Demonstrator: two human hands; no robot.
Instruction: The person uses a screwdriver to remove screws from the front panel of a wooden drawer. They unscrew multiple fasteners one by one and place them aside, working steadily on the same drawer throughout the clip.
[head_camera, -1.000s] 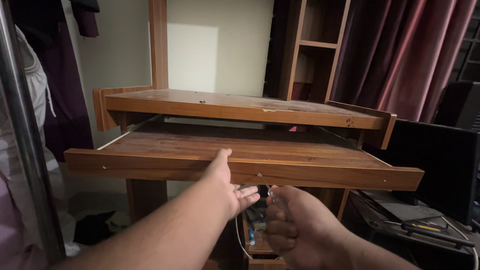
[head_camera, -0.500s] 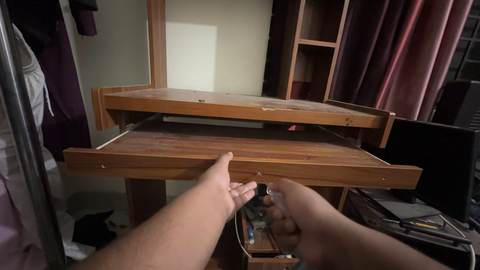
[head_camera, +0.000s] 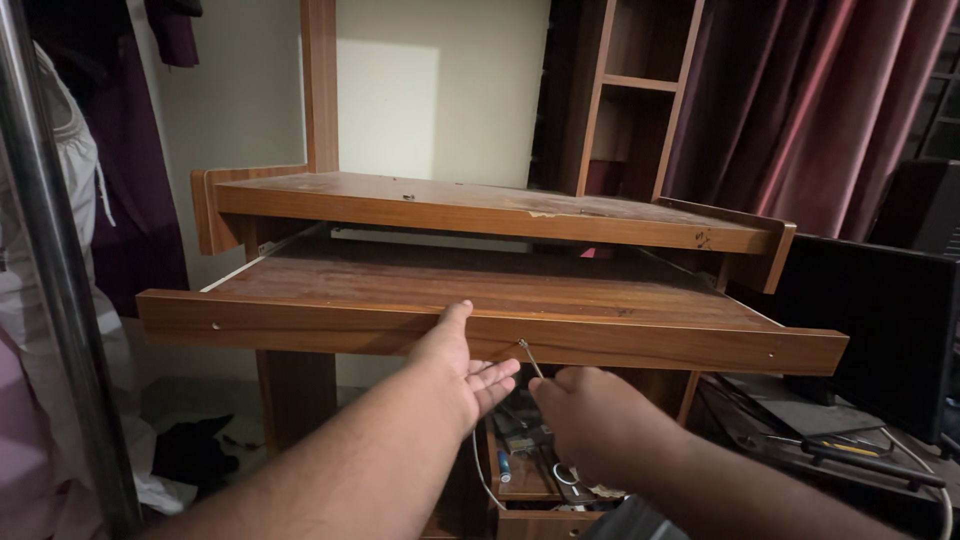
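Screwdriver (head_camera: 530, 358): a thin metal shaft slanting up and left, its tip at a screw on the front edge of the pull-out tray (head_camera: 640, 345); the handle is hidden inside the right fist.
Right hand (head_camera: 600, 425): closed around the screwdriver's handle, knuckles up, just below the tray's front edge.
Left hand (head_camera: 462, 365): open, palm turned toward the right, thumb resting on the top of the tray's front edge, fingers spread loosely below it, just beside the shaft; it holds nothing.
Pull-out tray: a long reddish-brown wooden board, drawn out toward the person, with a flat front strip that shows small screw points near both ends and at the middle.
Tabletop (head_camera: 480, 205): same wood, worn and scratched, directly above the tray, with raised side pieces at either end.
Below: a low shelf (head_camera: 525, 480) with small clutter and a white cable.
Right side: a dark monitor (head_camera: 880, 320), and a black-and-yellow tool (head_camera: 860, 462) lying on a low surface.
Behind: a pale wall and dark red curtains (head_camera: 810, 110).
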